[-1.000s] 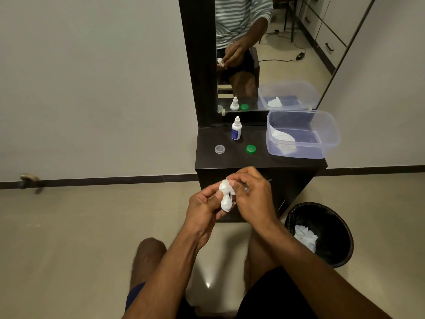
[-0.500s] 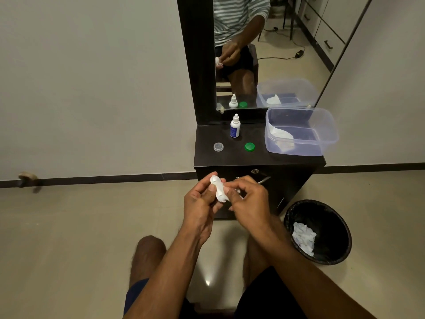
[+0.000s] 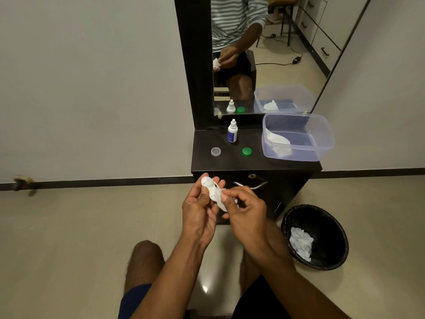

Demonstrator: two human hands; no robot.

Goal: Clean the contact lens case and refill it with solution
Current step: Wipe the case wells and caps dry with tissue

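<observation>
Both hands' grip on one case [image 3: 212, 191]

cabinet [image 3: 255, 166] top: bottle [image 3: 232, 132] behind two caps [image 3: 215, 151] | tub [image 3: 299, 137] right of them | bin [image 3: 315, 237] on floor, right of cabinet

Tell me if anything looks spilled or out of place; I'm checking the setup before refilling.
Nothing stands out. The solution bottle stands upright, both caps lie on the cabinet top, no spill shows, and the tissues sit inside the bin.
</observation>
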